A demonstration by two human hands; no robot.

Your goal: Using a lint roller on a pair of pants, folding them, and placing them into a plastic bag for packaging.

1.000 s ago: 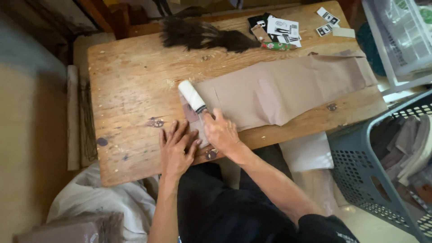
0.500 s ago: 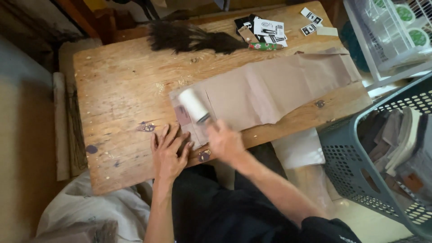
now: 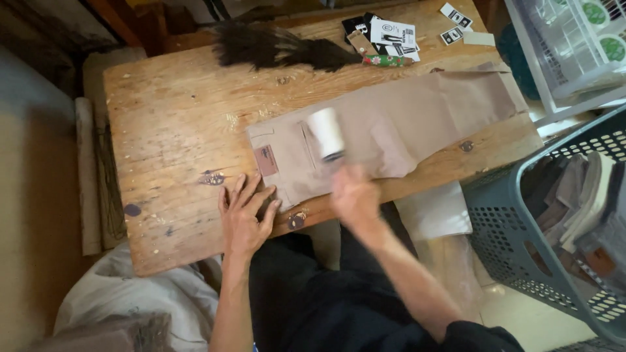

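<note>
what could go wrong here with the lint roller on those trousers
The left hand pins only the waist corner of the trousers, so the lint roller in the right hand may bunch the loose cloth. The trouser legs reach the table edge near the basket and could slide off.

We're in a small garment workroom, by the look of it: a worn, paint-spotted wooden counter [image 3: 176, 130], folded beige trousers [image 3: 391, 127] laid flat across it, a heap of printed hang tags [image 3: 391, 32] at the far edge, a dark feather duster [image 3: 274, 47], and a grey laundry basket [image 3: 561, 221] stuffed with more folded clothes.
</note>
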